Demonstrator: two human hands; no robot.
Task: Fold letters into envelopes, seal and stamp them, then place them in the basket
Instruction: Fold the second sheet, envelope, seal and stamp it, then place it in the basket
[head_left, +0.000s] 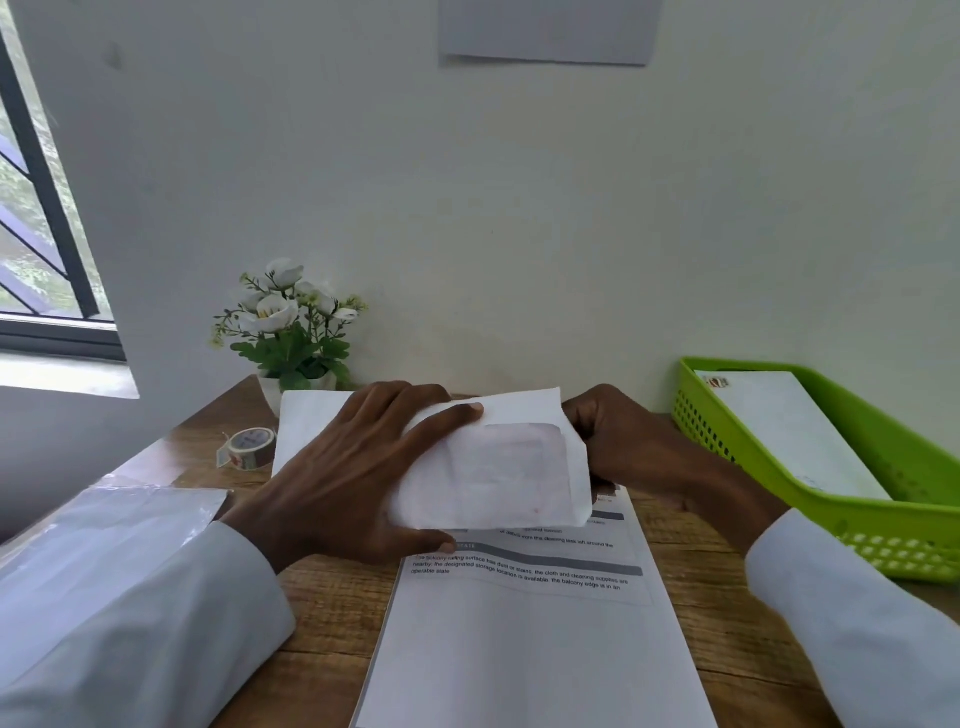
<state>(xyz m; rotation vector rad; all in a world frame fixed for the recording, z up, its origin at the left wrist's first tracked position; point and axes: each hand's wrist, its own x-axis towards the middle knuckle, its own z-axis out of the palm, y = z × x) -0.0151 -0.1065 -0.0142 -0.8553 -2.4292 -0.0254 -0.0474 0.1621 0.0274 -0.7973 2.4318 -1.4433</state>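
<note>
A white envelope (498, 467) with a folded letter showing faintly through it is held just above the desk's middle. My left hand (358, 478) grips its left end, thumb under and fingers over the top. My right hand (634, 452) holds its right end from behind, fingers hidden by the paper. Beneath lies a stack of printed letters (530, 639) reaching to the near edge. The green basket (883, 525) stands at the right, with one stamped envelope (789, 431) lying in it. A roll of patterned tape (251, 448) rests at the left.
A potted white-flower plant (291, 332) stands at the back left against the wall. A clear plastic sleeve (104, 535) lies at the left under my sleeve. Another white sheet (306, 421) sits behind my left hand. The wooden desk (332, 623) meets the wall; a window is at far left.
</note>
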